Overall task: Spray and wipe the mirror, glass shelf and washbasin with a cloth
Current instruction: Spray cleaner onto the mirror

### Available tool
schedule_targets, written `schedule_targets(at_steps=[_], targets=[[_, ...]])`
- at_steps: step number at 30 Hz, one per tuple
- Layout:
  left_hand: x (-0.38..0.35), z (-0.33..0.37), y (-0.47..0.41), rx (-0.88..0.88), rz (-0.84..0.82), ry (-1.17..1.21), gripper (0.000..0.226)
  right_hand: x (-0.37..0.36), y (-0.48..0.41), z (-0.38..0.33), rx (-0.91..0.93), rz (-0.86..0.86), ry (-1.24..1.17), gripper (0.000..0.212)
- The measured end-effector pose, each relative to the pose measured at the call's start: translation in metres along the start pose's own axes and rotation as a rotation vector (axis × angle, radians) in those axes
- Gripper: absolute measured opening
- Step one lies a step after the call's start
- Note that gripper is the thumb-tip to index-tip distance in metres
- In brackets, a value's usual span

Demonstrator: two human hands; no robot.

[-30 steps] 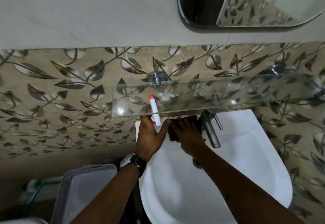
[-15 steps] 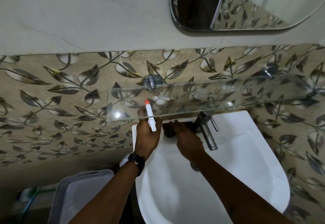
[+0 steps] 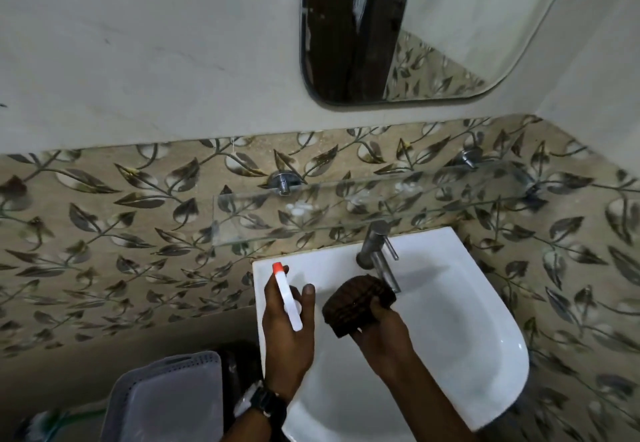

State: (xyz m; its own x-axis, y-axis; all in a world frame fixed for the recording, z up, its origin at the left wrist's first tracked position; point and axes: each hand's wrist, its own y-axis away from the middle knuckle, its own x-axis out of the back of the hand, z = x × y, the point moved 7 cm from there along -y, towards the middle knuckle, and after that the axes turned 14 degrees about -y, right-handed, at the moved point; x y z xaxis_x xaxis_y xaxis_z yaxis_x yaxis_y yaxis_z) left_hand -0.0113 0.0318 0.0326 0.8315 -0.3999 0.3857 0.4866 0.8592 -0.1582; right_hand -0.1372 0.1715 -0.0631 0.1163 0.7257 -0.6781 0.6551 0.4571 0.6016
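My left hand (image 3: 289, 337) grips a white spray bottle (image 3: 288, 299) with an orange nozzle, held over the left rim of the white washbasin (image 3: 478, 323). My right hand (image 3: 382, 330) holds a bunched dark brown cloth (image 3: 353, 301) above the bowl, just left of the steel tap (image 3: 377, 254). The glass shelf (image 3: 346, 213) hangs on the wall above the basin, with white foam blotches on it. Higher up, the mirror (image 3: 433, 25) shows white foam streaks near its top left.
Leaf-patterned tiles cover the wall around the basin. A grey plastic basket (image 3: 162, 400) sits low at the left, beside the basin. Two chrome brackets (image 3: 284, 181) hold the shelf. The right wall stands close to the basin's right side.
Both hands have pulled back from under the glass shelf toward me. The cloth has lifted off the basin's back ledge and is bunched in my right hand. The view has tilted up, showing more mirror.
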Motion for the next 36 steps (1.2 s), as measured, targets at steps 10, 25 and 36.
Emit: schedule_targets(at_steps=[10,25,36], targets=[[0.038,0.113,0.035,-0.149,-0.009,-0.125,0.046,-0.063,0.114,-0.077,0.283,-0.081,0.122,0.038],[0.155,0.374,0.001,-0.605,0.275,-0.022,0.012,-0.198,0.241,-0.211,0.396,-0.446,-0.095,0.058],[0.179,0.475,-0.061,-0.519,0.078,-0.020,0.012,-0.303,0.329,-0.312,0.979,-0.486,-0.013,0.027]])
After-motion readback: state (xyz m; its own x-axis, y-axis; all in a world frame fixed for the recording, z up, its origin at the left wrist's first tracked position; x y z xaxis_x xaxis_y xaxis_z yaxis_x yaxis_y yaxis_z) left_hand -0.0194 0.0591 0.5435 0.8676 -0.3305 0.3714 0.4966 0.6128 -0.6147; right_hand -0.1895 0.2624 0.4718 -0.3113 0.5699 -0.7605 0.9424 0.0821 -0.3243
